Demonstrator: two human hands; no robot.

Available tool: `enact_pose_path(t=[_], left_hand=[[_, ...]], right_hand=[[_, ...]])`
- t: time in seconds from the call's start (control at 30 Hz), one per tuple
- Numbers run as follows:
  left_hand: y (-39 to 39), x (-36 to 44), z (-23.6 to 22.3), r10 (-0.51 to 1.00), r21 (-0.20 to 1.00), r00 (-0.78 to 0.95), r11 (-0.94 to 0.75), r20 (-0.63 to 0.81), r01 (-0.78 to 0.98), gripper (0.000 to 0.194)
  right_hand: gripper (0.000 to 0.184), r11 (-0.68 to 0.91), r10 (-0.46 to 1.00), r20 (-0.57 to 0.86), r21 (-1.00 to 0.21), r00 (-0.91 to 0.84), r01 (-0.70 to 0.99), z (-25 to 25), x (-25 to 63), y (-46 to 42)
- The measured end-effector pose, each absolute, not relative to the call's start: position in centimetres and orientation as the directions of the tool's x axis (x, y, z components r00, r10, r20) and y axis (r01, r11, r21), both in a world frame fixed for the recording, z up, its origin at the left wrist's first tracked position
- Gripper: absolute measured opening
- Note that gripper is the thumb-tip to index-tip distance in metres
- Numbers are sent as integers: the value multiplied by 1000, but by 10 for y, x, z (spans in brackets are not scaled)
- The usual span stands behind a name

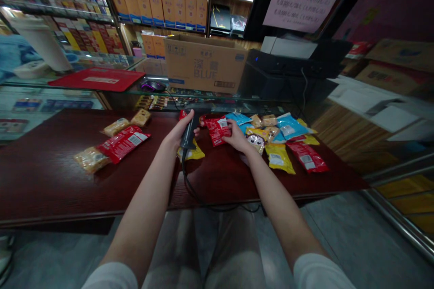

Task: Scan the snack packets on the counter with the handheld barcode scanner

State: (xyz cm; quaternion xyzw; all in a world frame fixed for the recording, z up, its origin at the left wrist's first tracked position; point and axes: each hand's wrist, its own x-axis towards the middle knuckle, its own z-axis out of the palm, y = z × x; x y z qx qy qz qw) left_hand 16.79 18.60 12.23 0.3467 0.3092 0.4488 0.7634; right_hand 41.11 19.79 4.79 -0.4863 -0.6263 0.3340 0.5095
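Observation:
My left hand is wrapped around a dark handheld barcode scanner, its black cord hanging toward the table's front edge. A yellow packet lies beneath the scanner, partly hidden. My right hand grips the edge of a red snack packet, whose white barcode label faces up. To the right of that hand sits a cluster of blue snack bags, yellow bags, a red bag and clear-wrapped biscuits. On the left, another red packet rests among wrapped pastries.
A cardboard box stands on the glass counter behind the dark wooden table. Beside it are a black machine, a computer mouse and a red mat. The black cord droops over the front edge.

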Motion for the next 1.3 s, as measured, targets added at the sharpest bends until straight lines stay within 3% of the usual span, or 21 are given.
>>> enact_pose_path(t=[0.1, 0.2, 0.37, 0.6, 0.73, 1.3], left_hand=[[187, 172, 118, 892, 828, 431, 341, -136, -445, 41], [185, 177, 115, 892, 843, 447, 294, -71, -452, 41], [179, 188, 111, 889, 875, 457, 195, 33, -443, 45], [173, 199, 103, 875, 924, 471, 78, 117, -374, 62], [173, 204, 100, 870, 932, 475, 50, 136, -358, 63], [168, 202, 110, 884, 933, 463, 111, 65, -343, 54]], right_hand=[[51, 291, 894, 370, -909, 254, 300, 56, 424, 200], [44, 294, 814, 470, -840, 341, 456, 66, 438, 199], [45, 344, 729, 625, -688, 279, 639, 72, 444, 193], [51, 413, 708, 674, -638, 211, 650, 68, 434, 193], [51, 388, 712, 682, -580, 166, 716, 64, 433, 197], [53, 457, 694, 720, -437, -2, 775, 67, 435, 192]])
